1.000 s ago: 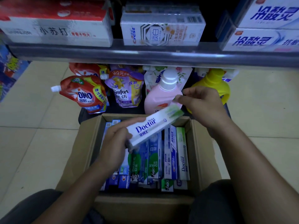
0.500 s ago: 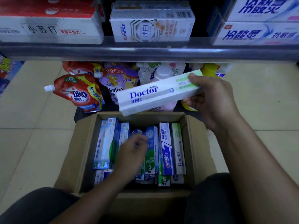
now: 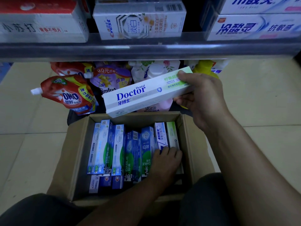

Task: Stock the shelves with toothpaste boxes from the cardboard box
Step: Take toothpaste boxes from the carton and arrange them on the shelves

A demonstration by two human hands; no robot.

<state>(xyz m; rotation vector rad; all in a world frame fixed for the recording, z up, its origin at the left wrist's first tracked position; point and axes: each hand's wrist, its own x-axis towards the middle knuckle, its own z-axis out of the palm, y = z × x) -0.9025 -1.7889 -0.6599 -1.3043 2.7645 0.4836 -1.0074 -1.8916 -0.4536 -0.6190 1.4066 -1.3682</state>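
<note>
One Doctor toothpaste box held in the air between the shelf and the open cardboard box.

The shelf runs across the top and carries three groups of toothpaste cartons: red-and-white on the left, Crest in the middle, blue-and-white on the right. The cardboard box sits on the floor below with at least seven long toothpaste boxes side by side (more lie beneath at the near end). Beyond it are two red OMO pouches, one purple Comfort pouch, one pink bottle and one yellow bottle. The right hand grips the Doctor box by its green end, thumb on top, fingers beneath. The left hand lies on the two rightmost boxes in the carton, fingers bent; whether it grips one cannot be told.
</note>
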